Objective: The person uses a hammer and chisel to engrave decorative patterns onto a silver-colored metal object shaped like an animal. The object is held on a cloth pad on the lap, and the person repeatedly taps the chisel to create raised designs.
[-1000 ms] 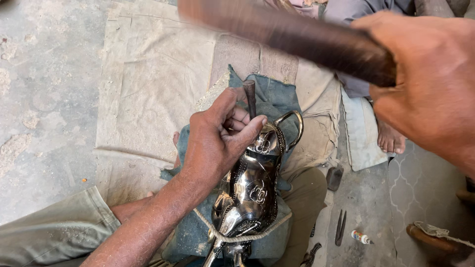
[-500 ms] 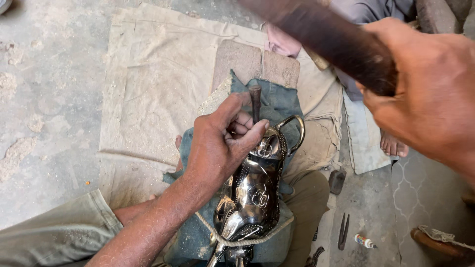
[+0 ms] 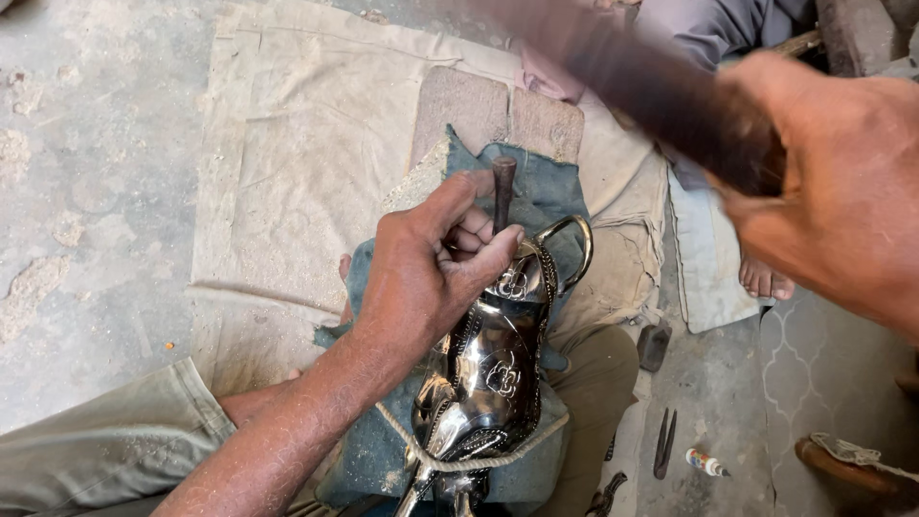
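A shiny engraved metal jug (image 3: 490,378) with a curved handle lies on a blue-grey cloth (image 3: 541,191), tied down by a rope (image 3: 479,461). My left hand (image 3: 426,273) pinches a short dark metal punch (image 3: 503,187) upright against the jug's upper body. My right hand (image 3: 842,196) is raised near the camera at the upper right, gripping a dark hammer handle (image 3: 661,96) that is blurred by motion. The hammer's head is out of the picture.
A beige cloth (image 3: 306,172) covers the concrete floor (image 3: 86,144). Small dark tools (image 3: 662,442) and a small tube (image 3: 706,463) lie at the lower right. Another person's bare foot (image 3: 764,278) shows at the right.
The hammer handle has swung and blurred, shifting slightly toward the right. My left hand keeps the punch on the jug in the same spot.
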